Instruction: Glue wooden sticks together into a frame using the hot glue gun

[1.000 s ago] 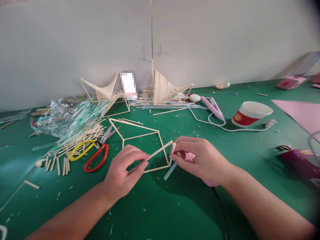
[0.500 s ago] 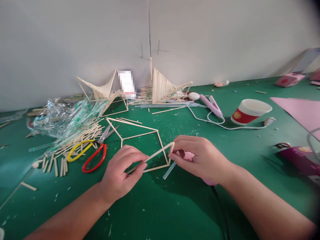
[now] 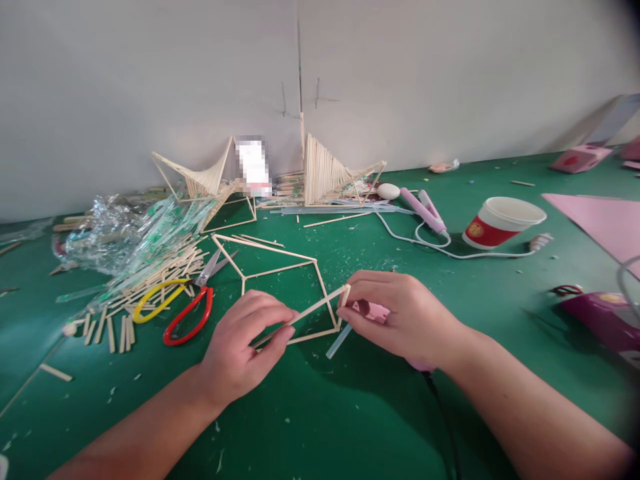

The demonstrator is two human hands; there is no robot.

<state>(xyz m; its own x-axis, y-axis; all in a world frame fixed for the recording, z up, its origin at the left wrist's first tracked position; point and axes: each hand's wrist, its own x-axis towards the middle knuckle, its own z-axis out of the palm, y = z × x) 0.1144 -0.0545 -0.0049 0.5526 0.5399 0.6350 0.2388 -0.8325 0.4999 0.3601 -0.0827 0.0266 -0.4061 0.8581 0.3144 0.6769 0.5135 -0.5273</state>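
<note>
My left hand point(image 3: 255, 340) pinches a thin wooden stick point(image 3: 317, 307) between thumb and fingers, tilted up to the right. At its raised end the stick meets a second, shorter stick point(image 3: 344, 303), forming a corner. My right hand point(image 3: 395, 307) grips that shorter stick with fingertips and thumb. Behind and below the hands lies a frame of joined wooden sticks point(image 3: 280, 272), partly covered by my left hand. A pink tool point(image 3: 376, 312) with a black cord is mostly hidden beneath my right hand. A translucent glue stick point(image 3: 339, 342) pokes out to its left.
Scissors point(image 3: 187, 320) with yellow and red handles lie left, beside loose sticks point(image 3: 165, 277) and plastic wrapping point(image 3: 120, 230). Two stick models point(image 3: 325, 177) point(image 3: 200, 180) and a phone point(image 3: 253, 167) stand by the wall. A paper cup point(image 3: 500, 223), corded pink device point(image 3: 425, 212) and purple object point(image 3: 600, 317) are right.
</note>
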